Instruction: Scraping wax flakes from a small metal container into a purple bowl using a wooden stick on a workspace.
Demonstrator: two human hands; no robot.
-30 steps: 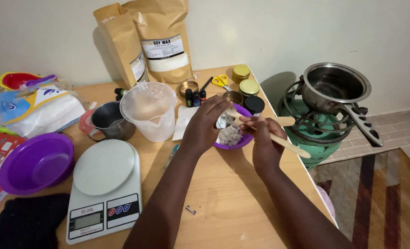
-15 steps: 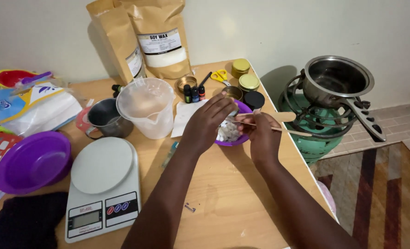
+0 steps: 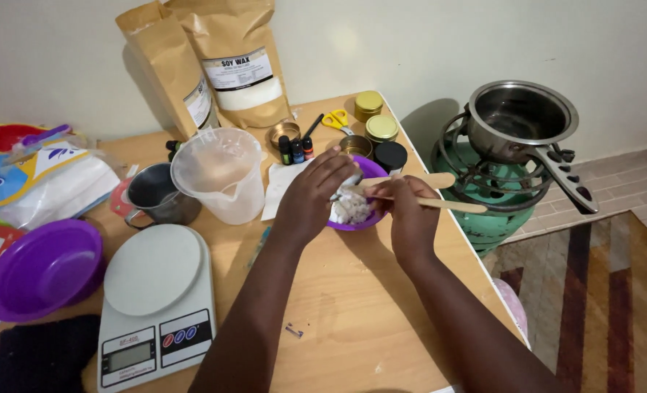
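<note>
A small purple bowl [image 3: 373, 172] holding white flakes [image 3: 349, 209] sits on the wooden table [image 3: 338, 320] near its right edge. My left hand [image 3: 312, 195] reaches over the bowl's left side, fingers curled at its rim. My right hand [image 3: 408, 216] grips a wooden stick [image 3: 447, 206] that points right, past the table edge, its inner end over the bowl. A wooden spatula [image 3: 429, 181] lies across the bowl's far side.
A clear plastic jug [image 3: 220, 173], metal cup [image 3: 156, 193], white kitchen scale [image 3: 156, 298] and big purple bowl [image 3: 36, 268] stand to the left. Brown paper bags [image 3: 225, 65], small tins [image 3: 380, 129], dropper bottles [image 3: 295, 149] and scissors [image 3: 336, 120] are behind. A pot [image 3: 521, 116] rests on a green gas burner [image 3: 483, 196] at right.
The view has shifted slightly. My left hand has stayed at the bowl's rim while my right hand moved the stick lower, over the flakes.
</note>
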